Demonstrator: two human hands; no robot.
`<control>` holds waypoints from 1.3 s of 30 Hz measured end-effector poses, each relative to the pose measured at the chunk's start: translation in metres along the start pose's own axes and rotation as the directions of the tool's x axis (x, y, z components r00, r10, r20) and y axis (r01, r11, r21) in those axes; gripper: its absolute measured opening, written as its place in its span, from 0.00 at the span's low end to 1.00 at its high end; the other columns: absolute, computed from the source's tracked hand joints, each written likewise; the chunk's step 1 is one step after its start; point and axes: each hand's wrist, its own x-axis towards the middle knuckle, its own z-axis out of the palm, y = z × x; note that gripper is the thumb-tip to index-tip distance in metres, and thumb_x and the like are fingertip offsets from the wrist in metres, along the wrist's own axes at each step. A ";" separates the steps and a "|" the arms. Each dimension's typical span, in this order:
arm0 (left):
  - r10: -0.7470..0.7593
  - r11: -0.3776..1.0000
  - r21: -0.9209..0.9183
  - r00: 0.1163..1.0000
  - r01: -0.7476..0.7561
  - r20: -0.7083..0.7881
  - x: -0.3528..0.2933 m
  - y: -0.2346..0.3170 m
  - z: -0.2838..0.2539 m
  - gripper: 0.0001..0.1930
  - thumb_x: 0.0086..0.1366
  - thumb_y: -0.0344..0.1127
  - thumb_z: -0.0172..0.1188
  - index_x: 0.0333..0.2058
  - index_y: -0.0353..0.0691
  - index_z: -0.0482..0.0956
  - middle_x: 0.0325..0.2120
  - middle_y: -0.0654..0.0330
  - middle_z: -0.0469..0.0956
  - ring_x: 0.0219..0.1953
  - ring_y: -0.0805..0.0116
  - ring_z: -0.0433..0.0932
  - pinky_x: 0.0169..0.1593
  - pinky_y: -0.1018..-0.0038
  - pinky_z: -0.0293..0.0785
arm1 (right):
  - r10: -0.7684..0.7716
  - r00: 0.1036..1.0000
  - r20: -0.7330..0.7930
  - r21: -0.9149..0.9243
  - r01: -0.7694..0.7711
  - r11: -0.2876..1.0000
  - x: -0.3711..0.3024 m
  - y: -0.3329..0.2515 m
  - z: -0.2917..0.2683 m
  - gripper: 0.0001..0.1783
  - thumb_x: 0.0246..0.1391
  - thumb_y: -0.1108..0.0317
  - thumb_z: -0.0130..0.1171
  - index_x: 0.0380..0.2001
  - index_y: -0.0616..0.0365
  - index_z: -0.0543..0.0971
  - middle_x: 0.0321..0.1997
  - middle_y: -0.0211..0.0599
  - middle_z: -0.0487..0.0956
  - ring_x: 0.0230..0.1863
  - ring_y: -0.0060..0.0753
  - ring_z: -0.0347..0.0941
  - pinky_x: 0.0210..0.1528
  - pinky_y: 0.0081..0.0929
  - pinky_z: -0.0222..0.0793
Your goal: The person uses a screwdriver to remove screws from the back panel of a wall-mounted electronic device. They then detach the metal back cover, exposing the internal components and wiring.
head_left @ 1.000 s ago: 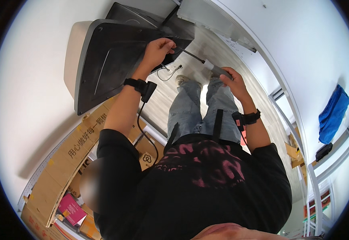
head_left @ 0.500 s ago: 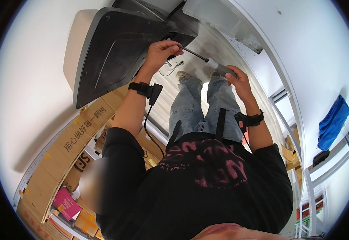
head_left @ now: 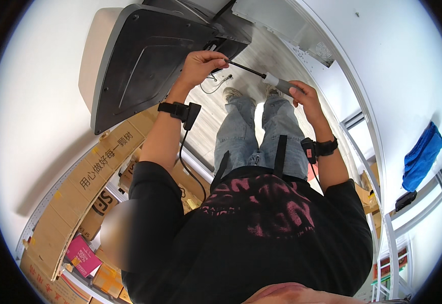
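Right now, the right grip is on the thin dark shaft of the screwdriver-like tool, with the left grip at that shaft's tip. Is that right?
Not quite: in the head view, the right grip is on the grey handle of the screwdriver-like tool, not on its thin dark shaft. The left grip is at that shaft's tip, as you say.

The tool handle (head_left: 284, 86) looks matt plastic, its shaft (head_left: 247, 68) metal, the towel (head_left: 422, 156) cloth.
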 end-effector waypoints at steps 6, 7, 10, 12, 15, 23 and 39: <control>0.032 0.932 0.359 0.999 -0.040 0.028 0.001 0.001 -0.004 0.07 0.58 0.23 0.60 0.36 0.32 0.82 0.30 0.56 0.82 0.33 0.70 0.80 0.42 0.76 0.77 | 0.091 0.996 -0.010 0.047 -0.090 0.995 0.005 -0.001 -0.003 0.21 0.53 0.58 0.62 0.44 0.63 0.77 0.26 0.28 0.74 0.23 0.19 0.65 0.27 0.18 0.62; 0.013 0.930 0.366 0.999 -0.024 0.032 0.002 0.001 -0.005 0.07 0.58 0.23 0.60 0.36 0.32 0.82 0.30 0.56 0.82 0.33 0.71 0.80 0.42 0.76 0.77 | 0.072 0.997 -0.021 -0.005 -0.073 0.997 0.004 -0.001 -0.004 0.21 0.53 0.59 0.63 0.44 0.63 0.77 0.28 0.29 0.75 0.24 0.20 0.66 0.29 0.19 0.64; -0.055 0.936 0.349 0.998 0.039 0.037 0.003 0.002 -0.005 0.06 0.59 0.25 0.61 0.36 0.32 0.82 0.30 0.56 0.82 0.33 0.71 0.80 0.41 0.76 0.77 | -0.168 0.984 -0.052 -0.230 0.152 0.961 -0.001 -0.007 0.005 0.21 0.52 0.59 0.63 0.44 0.62 0.77 0.33 0.32 0.77 0.32 0.25 0.71 0.37 0.22 0.67; -0.117 0.953 0.285 0.993 0.103 0.032 0.005 0.008 -0.005 0.06 0.60 0.26 0.60 0.36 0.33 0.81 0.31 0.56 0.82 0.33 0.70 0.80 0.42 0.75 0.77 | -0.295 0.955 -0.041 -0.337 0.265 0.904 0.000 -0.007 0.008 0.21 0.52 0.60 0.63 0.45 0.61 0.77 0.36 0.34 0.78 0.38 0.27 0.72 0.43 0.24 0.67; -0.125 0.990 -0.061 0.992 0.123 -0.024 0.009 -0.003 -0.002 0.08 0.60 0.31 0.63 0.38 0.37 0.81 0.31 0.59 0.82 0.33 0.72 0.80 0.38 0.77 0.77 | -0.301 0.953 -0.022 -0.348 0.275 0.896 0.002 -0.002 0.010 0.21 0.52 0.60 0.63 0.46 0.60 0.76 0.39 0.35 0.78 0.43 0.29 0.72 0.48 0.25 0.66; -0.313 0.737 -0.669 0.927 0.099 -0.207 0.033 -0.043 0.032 0.10 0.65 0.39 0.58 0.43 0.44 0.77 0.36 0.64 0.79 0.37 0.72 0.75 0.38 0.75 0.72 | -0.198 0.973 -0.123 -0.315 0.151 0.937 0.017 0.006 0.039 0.21 0.52 0.59 0.63 0.45 0.60 0.76 0.35 0.36 0.78 0.37 0.28 0.73 0.41 0.26 0.68; -0.406 0.681 -0.732 0.839 0.014 -0.362 0.057 -0.044 0.024 0.08 0.66 0.38 0.56 0.42 0.47 0.75 0.37 0.64 0.77 0.35 0.71 0.72 0.38 0.73 0.72 | -0.238 0.951 -0.199 -0.380 0.149 0.913 0.038 0.019 0.086 0.24 0.54 0.55 0.61 0.47 0.63 0.75 0.35 0.36 0.78 0.36 0.26 0.72 0.39 0.23 0.67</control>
